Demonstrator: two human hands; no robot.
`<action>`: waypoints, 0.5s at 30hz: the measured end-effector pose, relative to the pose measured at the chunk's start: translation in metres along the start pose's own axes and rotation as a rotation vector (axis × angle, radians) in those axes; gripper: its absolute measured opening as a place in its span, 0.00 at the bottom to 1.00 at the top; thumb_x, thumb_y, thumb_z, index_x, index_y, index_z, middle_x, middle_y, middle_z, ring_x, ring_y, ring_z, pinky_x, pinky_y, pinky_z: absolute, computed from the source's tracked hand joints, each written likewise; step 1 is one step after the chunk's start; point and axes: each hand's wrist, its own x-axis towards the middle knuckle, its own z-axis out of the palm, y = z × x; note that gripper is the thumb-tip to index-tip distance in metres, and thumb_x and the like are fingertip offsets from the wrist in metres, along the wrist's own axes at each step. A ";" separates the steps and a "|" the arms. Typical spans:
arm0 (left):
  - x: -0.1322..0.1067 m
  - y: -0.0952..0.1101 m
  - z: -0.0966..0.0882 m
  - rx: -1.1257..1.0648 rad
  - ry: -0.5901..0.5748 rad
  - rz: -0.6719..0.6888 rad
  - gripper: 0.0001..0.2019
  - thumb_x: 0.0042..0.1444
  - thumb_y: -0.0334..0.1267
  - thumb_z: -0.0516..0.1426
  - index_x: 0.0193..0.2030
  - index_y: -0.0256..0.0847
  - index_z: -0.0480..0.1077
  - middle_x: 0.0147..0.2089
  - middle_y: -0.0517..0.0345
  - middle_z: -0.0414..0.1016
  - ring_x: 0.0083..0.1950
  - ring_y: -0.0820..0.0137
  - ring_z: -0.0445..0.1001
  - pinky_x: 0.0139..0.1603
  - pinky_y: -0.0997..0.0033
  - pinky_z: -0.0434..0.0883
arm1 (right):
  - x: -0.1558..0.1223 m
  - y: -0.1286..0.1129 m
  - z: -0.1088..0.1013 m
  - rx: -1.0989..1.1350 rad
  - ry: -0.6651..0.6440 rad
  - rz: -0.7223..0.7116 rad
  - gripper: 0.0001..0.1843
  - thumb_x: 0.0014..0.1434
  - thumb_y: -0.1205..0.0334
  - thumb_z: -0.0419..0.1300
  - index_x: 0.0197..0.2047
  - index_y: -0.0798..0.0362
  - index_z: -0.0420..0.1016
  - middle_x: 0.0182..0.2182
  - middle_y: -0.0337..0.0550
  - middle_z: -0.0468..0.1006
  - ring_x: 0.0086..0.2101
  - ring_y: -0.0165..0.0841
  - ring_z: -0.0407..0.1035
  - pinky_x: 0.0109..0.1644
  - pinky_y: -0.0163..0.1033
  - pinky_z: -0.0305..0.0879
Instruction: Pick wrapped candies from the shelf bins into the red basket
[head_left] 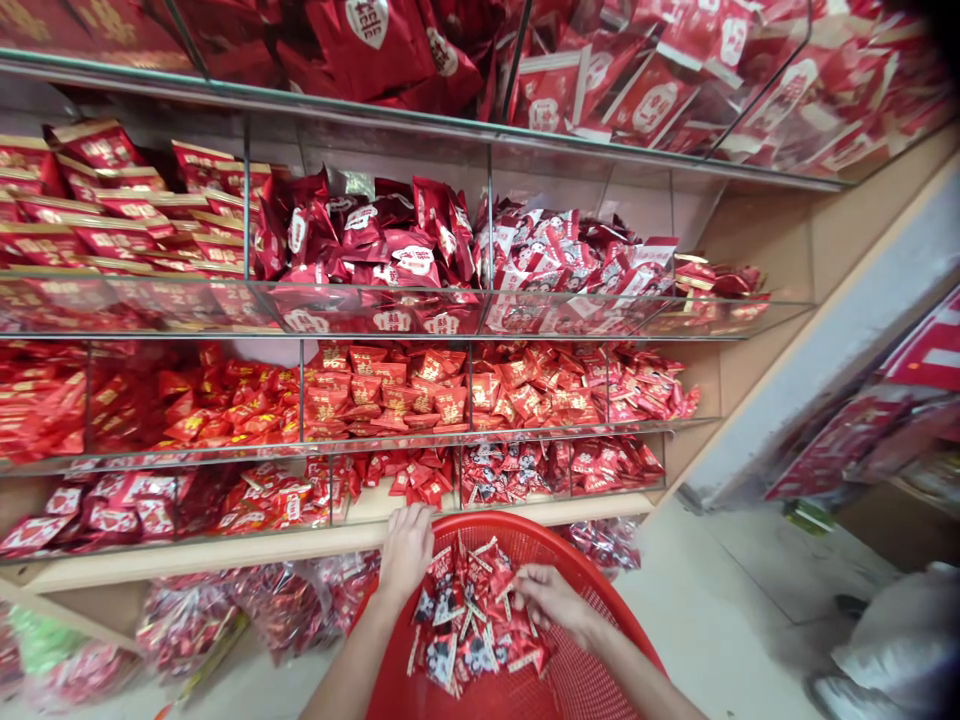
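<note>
A red plastic mesh basket (480,530) sits low in the view, its rim close to the wooden ledge of the shelves. Inside lies a heap of small red-and-white wrapped sweet packets (469,625). My left hand (406,553) is curled over the basket's far rim. My right hand (550,600) rests on the right side of the heap, fingers bent down onto the packets. Whether those fingers hold a packet is hidden.
Glass-fronted display shelves (390,440) packed with red packets rise ahead, and their wooden ledge (225,547) juts out at basket height. Clear bags of red packets (277,610) sit below it. A person in pale clothing (896,640) stands at the lower right.
</note>
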 end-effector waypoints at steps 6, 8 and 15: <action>0.000 0.000 0.000 -0.004 -0.007 -0.005 0.15 0.54 0.28 0.46 0.46 0.44 0.65 0.42 0.57 0.69 0.44 0.67 0.64 0.50 0.63 0.59 | 0.001 0.001 0.007 -0.040 -0.024 0.007 0.22 0.46 0.42 0.57 0.27 0.56 0.64 0.22 0.37 0.74 0.12 0.18 0.55 0.15 0.27 0.46; 0.000 -0.001 0.000 -0.004 -0.011 -0.004 0.15 0.55 0.28 0.46 0.46 0.43 0.65 0.42 0.57 0.69 0.44 0.67 0.64 0.50 0.63 0.59 | 0.002 0.003 0.007 -0.062 -0.012 0.001 0.23 0.46 0.41 0.57 0.26 0.55 0.64 0.21 0.37 0.74 0.12 0.19 0.55 0.15 0.28 0.47; -0.001 0.000 0.001 0.004 0.012 0.003 0.15 0.54 0.28 0.46 0.46 0.44 0.65 0.42 0.57 0.69 0.44 0.67 0.65 0.49 0.64 0.60 | 0.010 -0.001 -0.008 -0.107 0.222 -0.103 0.26 0.48 0.38 0.53 0.23 0.55 0.64 0.14 0.34 0.68 0.12 0.21 0.53 0.16 0.29 0.47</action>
